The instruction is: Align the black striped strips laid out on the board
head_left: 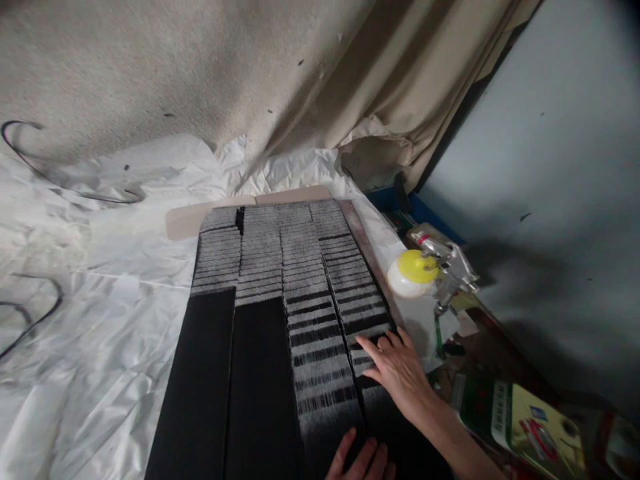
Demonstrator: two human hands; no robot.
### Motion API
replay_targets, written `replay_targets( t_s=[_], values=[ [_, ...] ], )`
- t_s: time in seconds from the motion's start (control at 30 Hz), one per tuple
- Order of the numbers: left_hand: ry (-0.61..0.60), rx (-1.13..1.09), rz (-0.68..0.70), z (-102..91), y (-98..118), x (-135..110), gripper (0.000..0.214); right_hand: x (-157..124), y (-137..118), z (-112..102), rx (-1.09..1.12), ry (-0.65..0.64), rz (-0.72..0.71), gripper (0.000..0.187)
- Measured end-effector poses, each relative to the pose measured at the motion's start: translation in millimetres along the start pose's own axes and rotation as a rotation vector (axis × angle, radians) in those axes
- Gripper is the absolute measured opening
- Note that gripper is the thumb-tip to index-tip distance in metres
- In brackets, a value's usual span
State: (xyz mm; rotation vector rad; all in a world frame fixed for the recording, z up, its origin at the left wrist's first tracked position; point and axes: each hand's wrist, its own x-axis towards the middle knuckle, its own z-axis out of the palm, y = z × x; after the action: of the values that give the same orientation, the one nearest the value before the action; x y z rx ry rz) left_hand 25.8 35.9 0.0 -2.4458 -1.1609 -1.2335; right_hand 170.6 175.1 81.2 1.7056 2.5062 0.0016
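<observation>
- Right hand [400, 373] is down, fingers spread, touching the grey-streaked black panel [263, 360], centre of view!
- Left hand [363, 461] is low over it, partly cropped; can't tell its grip.
- Spray gun [447, 270] sits right of the panel!

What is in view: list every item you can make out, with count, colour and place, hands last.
Panel strips: four, black with grey bands, side by side in the centre
Flat boards: at least two, beige, behind the strips
Spray gun: one, silver with white cup and yellow lid, right of the strips
Tin: one, green and yellow, lower right
Cords: at least two, black, left
Sheeting: count unclear, white, left and behind
Curtain: one, beige, back
Wall: one, grey-blue, right
Right hand: one, on the rightmost strip
Left hand: one, bottom edge
</observation>
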Motion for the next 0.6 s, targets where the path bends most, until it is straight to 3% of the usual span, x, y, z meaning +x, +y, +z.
replay_targets(
  t_s=[0.1,0.2,0.37,0.6],
  values=[
    [-0.034,-0.003,0.009,-1.6,-1.9,-2.3,0.03,1.3,0.9,-8.8,0.038,0.012,0.081,0.037],
    [-0.022,-0.001,0.011,2.0,-0.3,-7.7,0.029,4.9,4.2,-13.6,0.085,0.023,0.081,0.022],
    [-0.01,0.012,0.003,6.1,2.0,-12.6,0.03,18.9,7.6,-17.7,0.163,-0.032,0.0,0.022],
    [-0.116,0.028,0.078,-2.0,-4.5,-14.3,0.018,28.7,1.9,-8.8,0.557,-0.12,-0.122,0.015]
  ],
)
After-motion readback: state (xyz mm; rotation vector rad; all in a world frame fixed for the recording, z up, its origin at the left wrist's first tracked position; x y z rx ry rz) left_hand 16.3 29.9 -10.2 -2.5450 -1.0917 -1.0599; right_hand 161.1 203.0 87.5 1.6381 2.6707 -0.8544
